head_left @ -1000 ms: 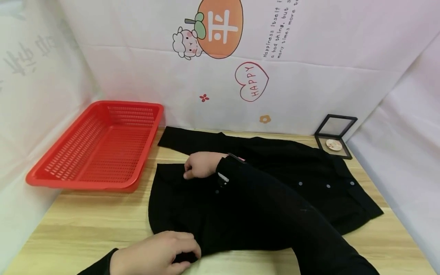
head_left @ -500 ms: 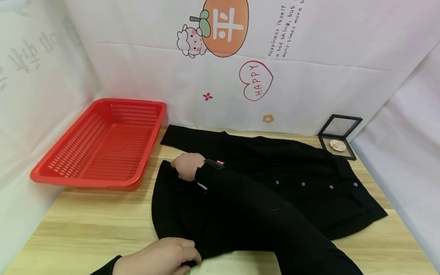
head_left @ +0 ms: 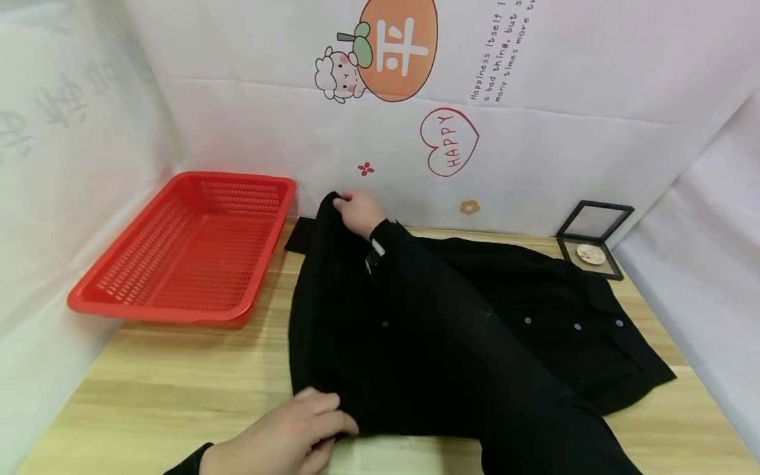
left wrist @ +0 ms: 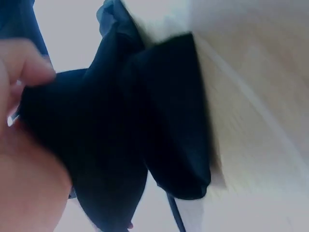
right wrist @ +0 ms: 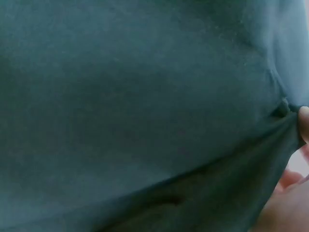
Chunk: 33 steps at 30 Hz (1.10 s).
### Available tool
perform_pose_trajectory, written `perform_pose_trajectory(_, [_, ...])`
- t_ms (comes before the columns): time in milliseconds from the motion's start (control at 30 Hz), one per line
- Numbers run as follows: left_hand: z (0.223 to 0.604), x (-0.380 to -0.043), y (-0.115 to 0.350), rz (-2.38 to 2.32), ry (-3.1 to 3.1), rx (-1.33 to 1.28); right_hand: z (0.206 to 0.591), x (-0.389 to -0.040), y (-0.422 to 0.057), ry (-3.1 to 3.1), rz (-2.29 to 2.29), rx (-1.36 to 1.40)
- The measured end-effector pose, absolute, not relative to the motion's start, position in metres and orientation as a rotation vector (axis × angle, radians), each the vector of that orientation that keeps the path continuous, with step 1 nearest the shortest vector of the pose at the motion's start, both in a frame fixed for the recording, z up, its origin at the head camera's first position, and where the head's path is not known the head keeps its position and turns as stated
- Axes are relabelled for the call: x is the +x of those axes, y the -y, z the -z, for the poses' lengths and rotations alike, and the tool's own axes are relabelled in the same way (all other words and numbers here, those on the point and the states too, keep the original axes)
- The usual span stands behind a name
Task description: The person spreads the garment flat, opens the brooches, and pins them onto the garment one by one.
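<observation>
A black buttoned shirt (head_left: 570,356) lies spread across the wooden table, a few pale buttons along its right part. At its left end my right hand (head_left: 359,212) pinches the cloth and holds that corner up near the back wall, so the edge rises off the table. My left hand (head_left: 297,425) grips the shirt's near left corner, low over the table. In the left wrist view the black cloth (left wrist: 106,125) hangs from the thumb and fingers. Dark fabric (right wrist: 145,106) fills most of the right wrist view, gathered at the fingertips (right wrist: 304,123). The right sleeve covers the shirt's middle.
A red plastic basket (head_left: 261,290) stands at the left, beside the shirt. A black-framed box (head_left: 620,272) with a small round disc (head_left: 591,254) sits at the back right. Printed white cloth (head_left: 534,171) walls the table's back and sides; bare wood (head_left: 178,396) shows front left.
My right hand has moved up and back, lifting the shirt's far left corner from the table over the sleeve. My left hand has moved slightly right, and the shirt's left edge has shifted right.
</observation>
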<state>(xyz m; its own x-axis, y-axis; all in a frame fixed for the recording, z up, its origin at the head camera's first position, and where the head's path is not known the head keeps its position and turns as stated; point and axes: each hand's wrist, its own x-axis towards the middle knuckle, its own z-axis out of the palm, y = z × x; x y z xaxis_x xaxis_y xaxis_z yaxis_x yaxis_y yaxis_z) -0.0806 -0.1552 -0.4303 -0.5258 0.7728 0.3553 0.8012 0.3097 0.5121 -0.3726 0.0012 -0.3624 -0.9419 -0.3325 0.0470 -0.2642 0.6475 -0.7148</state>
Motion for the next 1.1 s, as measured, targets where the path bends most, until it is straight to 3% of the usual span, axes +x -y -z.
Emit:
perform_pose_trajectory(200, [0.433,-0.082,0.159,0.885,2.683,-1.164,0.353,-0.378,-0.005,-2.808,0.593,-0.559])
perform_pose_trajectory(433, [0.441,-0.084,0.163,1.011,2.517,-1.355,0.405,-0.370,0.013,-2.664,-0.035,-0.636])
perform_pose_trajectory(600, [0.442,-0.086,0.164,1.106,2.413,-1.467,0.426,-0.373,0.018,-2.769,0.056,-0.654])
perform_pose_trajectory(967, [0.443,-0.083,0.170,1.046,2.327,-1.802,0.393,-0.406,0.005,-2.975,0.688,-0.504])
perform_pose_trajectory(1100, [0.445,-0.082,0.173,1.096,2.456,-1.644,0.393,-0.418,-0.001,-2.833,0.909,-0.396])
